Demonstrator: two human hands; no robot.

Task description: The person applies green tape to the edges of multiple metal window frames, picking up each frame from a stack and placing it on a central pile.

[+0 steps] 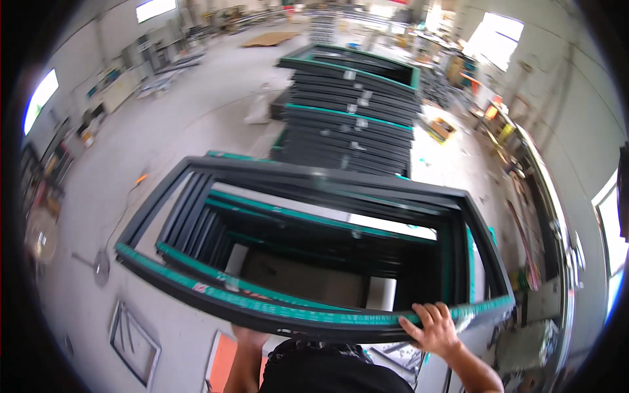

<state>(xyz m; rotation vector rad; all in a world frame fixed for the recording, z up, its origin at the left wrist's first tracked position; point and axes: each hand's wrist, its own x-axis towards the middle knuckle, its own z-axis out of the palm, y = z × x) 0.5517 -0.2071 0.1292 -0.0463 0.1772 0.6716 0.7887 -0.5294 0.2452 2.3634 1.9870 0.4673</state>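
A large dark grey window frame (262,313) with green printed film along its near rail lies at a slant over a stack of similar frames (190,219). My right hand (432,327) is closed on its near rail toward the right corner, fingers curled over the top edge. Farther left, my left hand (250,337) is at the underside of the same rail. The rail hides its fingers, but the hand appears to hold the frame from below. Through the opening, the inner sides of the stacked frames show.
Behind stands a taller stack of dark frames (350,124). A bare metal frame (134,344) and an orange panel (223,360) lie low at left. A cable (124,213) runs over the floor. Along the right wall are a long bench (544,177) and a yellow box (440,130).
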